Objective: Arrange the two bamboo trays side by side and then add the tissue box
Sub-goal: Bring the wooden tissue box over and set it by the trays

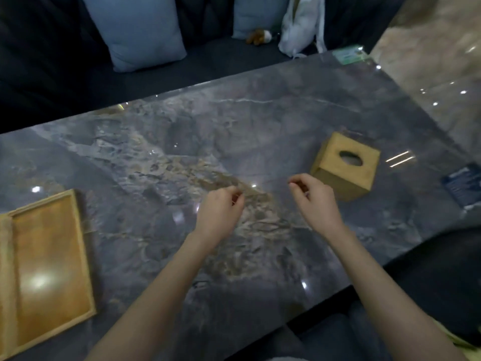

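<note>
Two bare hands hang over a shiny grey stone table. The left hand and the right hand both have curled fingers and hold nothing. A wooden tissue box with an oval hole on top sits just beside the right hand. A bamboo tray lies flat far to the left, with part of a second tray touching it at the edge. Pale cushions sit on the dark seat behind.

A second bamboo tray is running off the left edge, only a strip showing beside the full bamboo tray. A dark printed card is being cut by the right edge, its text too blurred to read. A small brown-and-white soft toy is appearing too blurred to identify.
</note>
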Demonstrator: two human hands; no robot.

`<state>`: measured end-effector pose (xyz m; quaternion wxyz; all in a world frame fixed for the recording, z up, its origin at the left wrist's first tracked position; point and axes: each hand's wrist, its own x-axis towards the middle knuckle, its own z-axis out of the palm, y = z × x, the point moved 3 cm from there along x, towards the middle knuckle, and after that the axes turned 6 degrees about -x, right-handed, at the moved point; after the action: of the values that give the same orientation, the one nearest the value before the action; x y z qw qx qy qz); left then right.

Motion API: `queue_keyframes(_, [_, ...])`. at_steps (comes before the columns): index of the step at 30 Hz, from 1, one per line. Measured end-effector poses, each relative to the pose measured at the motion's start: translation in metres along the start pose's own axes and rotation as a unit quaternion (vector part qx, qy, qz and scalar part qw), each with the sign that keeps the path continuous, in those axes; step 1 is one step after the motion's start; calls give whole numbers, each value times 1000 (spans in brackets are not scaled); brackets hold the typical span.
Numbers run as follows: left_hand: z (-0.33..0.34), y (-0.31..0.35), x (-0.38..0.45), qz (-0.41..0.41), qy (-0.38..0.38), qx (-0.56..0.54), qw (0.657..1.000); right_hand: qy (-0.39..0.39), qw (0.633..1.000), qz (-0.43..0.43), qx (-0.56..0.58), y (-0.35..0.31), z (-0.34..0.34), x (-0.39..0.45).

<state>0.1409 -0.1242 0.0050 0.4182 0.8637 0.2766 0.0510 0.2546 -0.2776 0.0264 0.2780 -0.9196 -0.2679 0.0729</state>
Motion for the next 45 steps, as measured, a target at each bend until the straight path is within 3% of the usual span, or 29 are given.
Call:
queue_keyframes(11, [116, 91, 75, -22, -85, -88, 992, 92, 991, 93, -32, 133, -70, 72])
queue_keyframes(16, [154, 96, 88, -94, -132, -175, 971, 16, 975, 214, 49, 177, -61, 94])
queue_keyframes(22, [166, 90, 93, -154, -97, -233, 955, -46, 938, 266, 219, 190, -52, 94])
queue_keyframes(33, [163, 88, 73, -188, 53, -372, 907, -14, 943, 239, 232, 176, -51, 91])
queue_keyframes(39, [124, 82, 66, -179, 91, -420, 885, 2, 956, 179, 233, 133, -53, 83])
queue_keyframes(45, [65, 71, 41, -125, 132, -424, 887, 6, 969, 109, 223, 75, -52, 76])
